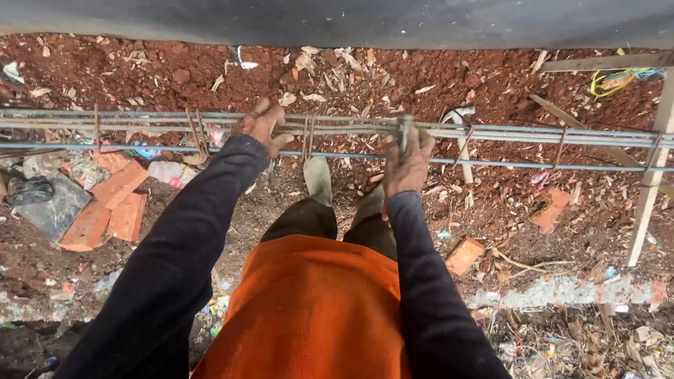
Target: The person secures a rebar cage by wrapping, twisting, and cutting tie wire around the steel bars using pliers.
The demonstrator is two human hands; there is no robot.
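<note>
Partly hidden: tool (403, 131) tip behind right hand (407, 165), rebar cage (531, 141).

So there's this long rebar cage (531, 141), several thin grey steel bars running side by side, level, right across the view above red dirt, with rusty wire stirrups looped around them every so often. A short metal tool (403, 131) stands upright against the bars near the middle, shaft grey and worn.
</note>
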